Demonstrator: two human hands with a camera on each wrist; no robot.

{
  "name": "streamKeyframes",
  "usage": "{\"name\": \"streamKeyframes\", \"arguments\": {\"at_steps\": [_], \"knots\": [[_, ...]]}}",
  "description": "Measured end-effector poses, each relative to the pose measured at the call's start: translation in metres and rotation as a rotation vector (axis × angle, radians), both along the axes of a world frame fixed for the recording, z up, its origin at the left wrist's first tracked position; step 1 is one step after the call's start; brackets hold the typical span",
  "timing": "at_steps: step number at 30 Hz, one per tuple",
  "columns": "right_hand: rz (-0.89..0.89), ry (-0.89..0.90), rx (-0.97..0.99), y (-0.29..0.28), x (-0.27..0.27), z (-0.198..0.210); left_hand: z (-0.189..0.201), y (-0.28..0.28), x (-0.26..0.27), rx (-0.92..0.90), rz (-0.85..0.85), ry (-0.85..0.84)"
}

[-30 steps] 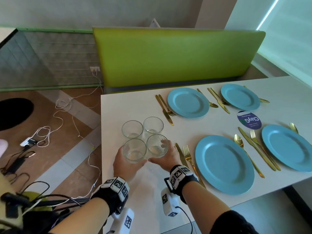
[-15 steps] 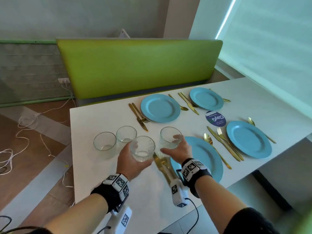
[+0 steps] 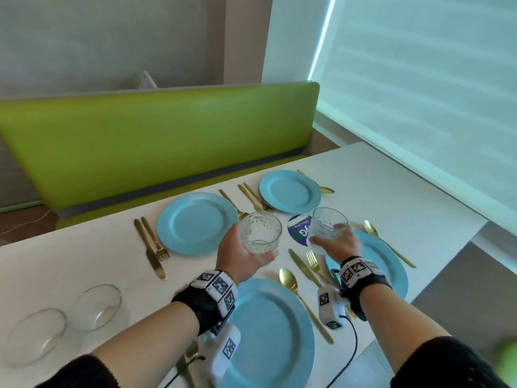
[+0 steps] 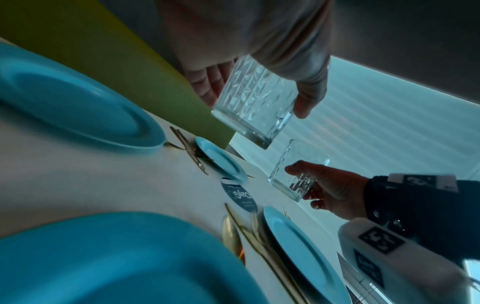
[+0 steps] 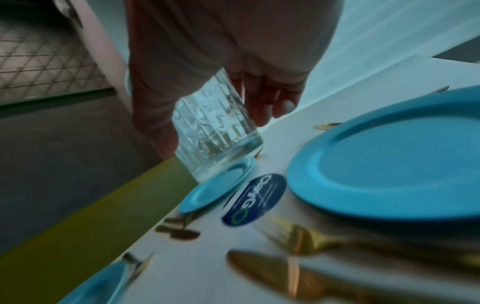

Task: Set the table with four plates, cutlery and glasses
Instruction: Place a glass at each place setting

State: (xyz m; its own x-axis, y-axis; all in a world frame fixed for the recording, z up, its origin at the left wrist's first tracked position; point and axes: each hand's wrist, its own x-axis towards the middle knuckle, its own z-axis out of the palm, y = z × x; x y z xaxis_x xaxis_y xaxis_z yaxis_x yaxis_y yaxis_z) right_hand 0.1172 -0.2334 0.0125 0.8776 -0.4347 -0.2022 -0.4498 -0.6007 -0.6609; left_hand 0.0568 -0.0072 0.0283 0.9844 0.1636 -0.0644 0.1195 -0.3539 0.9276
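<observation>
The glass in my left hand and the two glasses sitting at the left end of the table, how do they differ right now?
The glass in the left hand is gripped by the left hand and carried in the air, tilted, near the far plates; the two glasses on the table stand untouched near the table's left end. The held one shows its cut pattern sharply; the standing pair look blurred. All are clear and look empty.

Both forearms are bare from dark sleeve cuffs (image 3: 436, 359) at the bottom of the head view up to the wrists. Each wrist wears a black strap (image 3: 201, 306) carrying white blocks printed with black square-patterned markers (image 3: 219, 285). Under each wrist hangs a white camera housing (image 3: 328, 309) bearing the same markers, and a thin black cable (image 3: 354, 348) trails from the right one.
</observation>
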Motion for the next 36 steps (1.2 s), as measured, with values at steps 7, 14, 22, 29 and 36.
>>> {"name": "streamKeyframes", "arguments": {"at_steps": [7, 14, 22, 29, 36], "knots": [[-0.132, 0.063, -0.017, -0.073, 0.086, -0.004, 0.001, -0.057, 0.071, -0.032, -0.031, 0.025], [-0.139, 0.119, -0.028, -0.095, 0.141, -0.022, -0.021, -0.083, 0.116, -0.032, 0.020, 0.026], [-0.169, 0.149, 0.046, -0.100, 0.165, -0.041, -0.030, -0.091, 0.137, -0.003, 0.045, 0.041], [-0.207, 0.155, 0.087, -0.101, 0.173, -0.051, -0.031, -0.091, 0.145, -0.010, 0.071, 0.056], [-0.260, 0.136, 0.129, -0.101, 0.176, -0.061, -0.030, -0.087, 0.151, -0.010, 0.076, 0.054]]}}
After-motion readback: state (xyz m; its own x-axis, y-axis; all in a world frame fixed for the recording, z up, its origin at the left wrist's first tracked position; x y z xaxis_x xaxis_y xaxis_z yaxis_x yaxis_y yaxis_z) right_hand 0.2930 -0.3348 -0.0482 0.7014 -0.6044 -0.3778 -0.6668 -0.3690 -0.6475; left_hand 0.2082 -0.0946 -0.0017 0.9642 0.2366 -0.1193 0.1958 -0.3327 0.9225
